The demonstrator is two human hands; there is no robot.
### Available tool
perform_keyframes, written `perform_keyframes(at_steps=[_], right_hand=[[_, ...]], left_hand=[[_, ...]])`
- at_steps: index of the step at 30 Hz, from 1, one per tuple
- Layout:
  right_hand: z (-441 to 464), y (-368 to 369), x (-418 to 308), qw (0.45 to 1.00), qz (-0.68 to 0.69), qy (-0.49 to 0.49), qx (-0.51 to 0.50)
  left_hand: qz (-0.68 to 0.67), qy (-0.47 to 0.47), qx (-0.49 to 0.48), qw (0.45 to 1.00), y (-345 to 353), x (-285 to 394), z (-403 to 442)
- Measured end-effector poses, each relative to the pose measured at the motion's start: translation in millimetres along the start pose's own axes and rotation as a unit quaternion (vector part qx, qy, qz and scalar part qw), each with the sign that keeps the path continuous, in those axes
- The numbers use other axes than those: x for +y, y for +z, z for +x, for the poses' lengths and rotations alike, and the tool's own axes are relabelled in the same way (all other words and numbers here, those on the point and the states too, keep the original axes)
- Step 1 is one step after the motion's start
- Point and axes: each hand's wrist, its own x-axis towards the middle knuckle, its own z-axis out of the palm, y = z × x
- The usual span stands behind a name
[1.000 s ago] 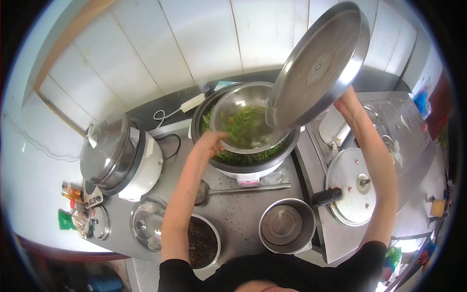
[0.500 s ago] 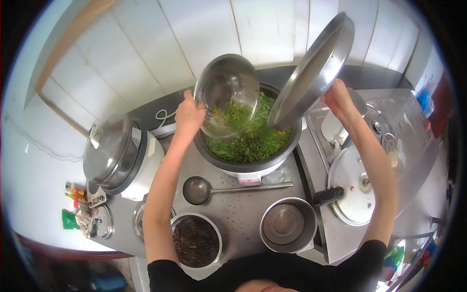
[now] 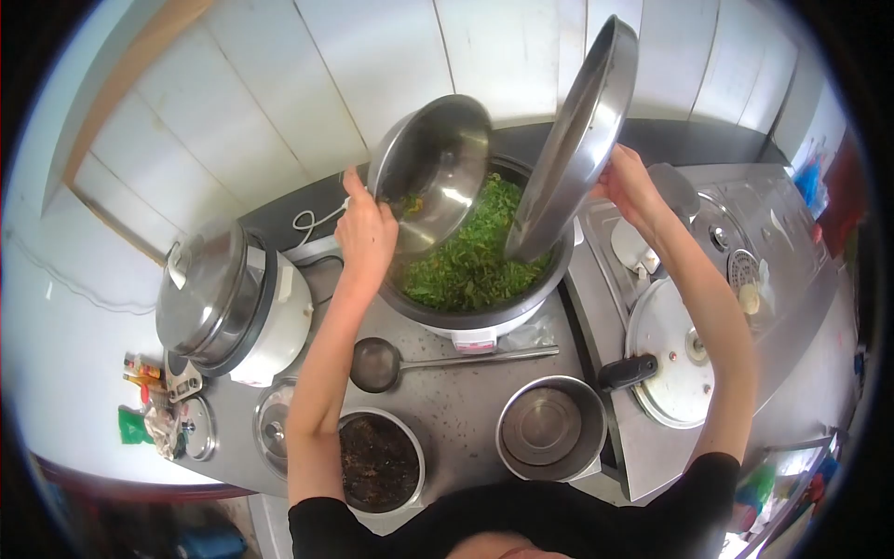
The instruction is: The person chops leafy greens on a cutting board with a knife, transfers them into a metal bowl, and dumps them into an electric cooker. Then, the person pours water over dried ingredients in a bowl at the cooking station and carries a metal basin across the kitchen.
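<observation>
My left hand (image 3: 366,226) is closed on the rim of a metal bowl (image 3: 447,172), which tips steeply over a large electric cooker (image 3: 562,279). A few scraps of greens cling inside the bowl. Chopped leafy greens (image 3: 475,270) fill the cooker's dark pot. My right hand (image 3: 626,186) holds a large round metal lid (image 3: 573,154) on edge above the pot's right side; its fingers are partly hidden behind the lid. A ladle (image 3: 377,363) lies on the counter in front of the cooker.
A second lidded cooker (image 3: 289,303) stands at left. Nearer me are a pot with dark contents (image 3: 380,463) and a metal pot (image 3: 549,429). On the right lies a white lid with a black handle (image 3: 666,345). A small scale (image 3: 184,380) sits far left.
Greens that were sliding from the bowl have dropped into the cooker's pot, leaving scraps. The bowl has tipped further. The lid and my right hand have shifted slightly left.
</observation>
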Motion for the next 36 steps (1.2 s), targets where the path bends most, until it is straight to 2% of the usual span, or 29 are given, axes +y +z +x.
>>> perform_keyframes(at_steps=[3,4,5,6,8,9,11,13,15,17,19,21,22,23,26,27,29,30,31,33,36], right_hand=[[1.1,7.8,-0.9,1.0,0.004,-0.014,-0.012],[1.7,10.8,-2.3,1.0,-0.005,-0.012,-0.012],[1.9,13.1,-2.7,1.0,-0.013,-0.009,-0.011],[3.9,14.6,-1.7,1.0,-0.014,-0.008,-0.011],[10.5,16.4,0.2,0.999,-0.03,-0.023,-0.023],[13.5,18.4,-0.6,0.999,-0.031,-0.022,-0.022],[21.2,25.4,-4.8,0.997,-0.067,-0.013,-0.025],[27.6,33.6,-7.8,0.995,-0.089,-0.007,-0.034],[35.7,44.5,-9.6,0.993,-0.11,0.0,-0.045],[44.7,56.2,-11.6,0.984,-0.167,0.002,-0.066],[53.9,70.5,-8.4,0.981,-0.185,0.002,-0.055],[64.5,83.3,-4.4,0.959,-0.274,0.008,-0.07],[77.1,86.6,6.4,0.945,-0.318,-0.029,-0.072],[78.8,92.4,7.7,0.944,-0.319,-0.028,-0.077],[65.6,126.0,7.8,0.864,-0.491,-0.022,-0.11],[68.1,133.3,15.6,0.862,-0.492,-0.023,-0.12],[77.7,144.4,41.1,0.783,-0.6,-0.07,-0.144],[78.2,148.8,55.7,0.746,-0.635,-0.15,-0.13],[82.4,154.0,68.0,0.744,-0.634,-0.155,-0.14],[89.5,164.2,88.3,0.682,-0.692,-0.182,-0.152],[83.5,170.2,105.4,0.674,-0.686,-0.228,-0.155]], left_hand=[[0.012,-0.031,0.011,0.999,4.2,-26.2,1.7],[-0.124,-0.145,-0.015,0.982,0.1,-33.4,2.3],[-0.256,-0.253,-0.041,0.932,-4.1,-41.2,2.2],[-0.256,-0.255,-0.041,0.932,-7.5,-51.7,-0.1],[-0.412,-0.329,-0.07,0.847,-11.5,-80.0,-9.8],[-0.413,-0.33,-0.072,0.846,-11.4,-101.3,-15.6],[-0.474,-0.414,-0.126,0.767,-11.0,-139.3,-29.9],[-0.462,-0.497,-0.142,0.721,-33.3,-138.3,-51.5],[-0.464,-0.509,-0.148,0.71,-52.9,-146.5,-83.7],[-0.434,-0.545,-0.104,0.71,-78.2,-135.6,-117.1],[-0.488,-0.558,-0.077,0.667,-94.5,-145.3,-155.7],[-0.513,-0.558,-0.02,0.652,-126.0,-126.9,-187.9],[-0.503,-0.573,0.008,0.647,-142.3,-127.8,-207.6],[-0.493,-0.589,0.036,0.64,-156.3,-133.5,-228.1],[-0.484,-0.598,0.08,0.634,-190.5,-158.0,-290.3],[-0.464,-0.602,0.104,0.642,-200.3,-164.9,-309.2],[-0.44,-0.61,0.137,0.644,-214.6,-165.7,-329.4],[-0.413,-0.616,0.146,0.655,-224.7,-161.1,-335.1],[-0.385,-0.622,0.154,0.665,-233.5,-156.3,-340.6],[-0.382,-0.623,0.153,0.666,-242.1,-142.3,-339.4],[-0.351,-0.62,0.165,0.683,-245.3,-125.3,-335.3]])
